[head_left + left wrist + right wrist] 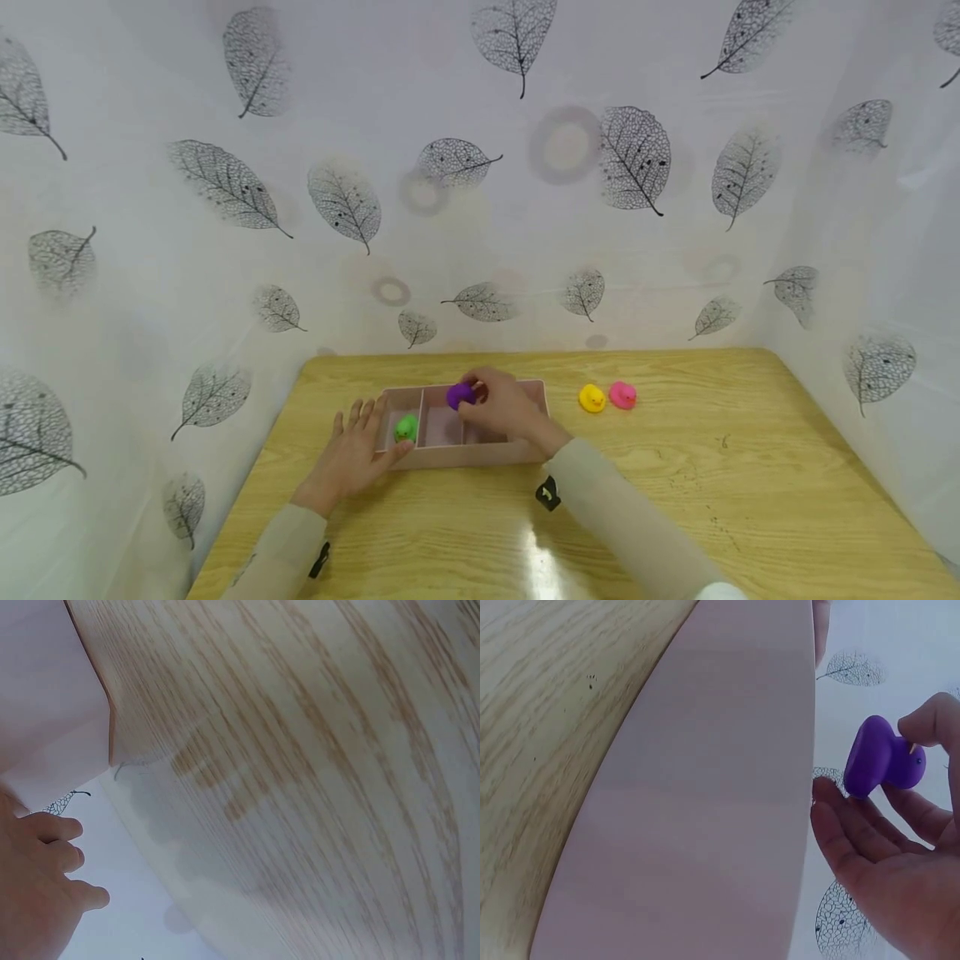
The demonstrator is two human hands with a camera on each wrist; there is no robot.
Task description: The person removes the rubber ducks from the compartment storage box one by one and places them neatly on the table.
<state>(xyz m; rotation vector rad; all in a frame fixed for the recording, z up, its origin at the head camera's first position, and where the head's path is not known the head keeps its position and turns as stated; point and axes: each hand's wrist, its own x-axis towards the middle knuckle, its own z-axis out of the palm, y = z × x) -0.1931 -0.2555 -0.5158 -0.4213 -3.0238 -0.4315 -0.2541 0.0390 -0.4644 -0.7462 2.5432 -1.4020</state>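
A pink box (480, 456) split into compartments sits on the table. Between thumb and fingers, my right hand (504, 406) pinches a purple rubber duck (457, 397) above the middle compartment. The right wrist view shows the purple duck (870, 759) tipped sideways, higher than the box's front wall (697, 787). My left hand (351, 458) rests at the box's left end, fingers extended, its thumb along the front rim. Inside the left compartment is a green rubber duck (407, 428). The right hand hides much of the right compartment.
Right of the box, a yellow duck (592, 398) and a pink duck (623, 395) stand side by side on the wooden table (675, 483). A white curtain with a leaf print (480, 242) hangs behind the table and along both sides.
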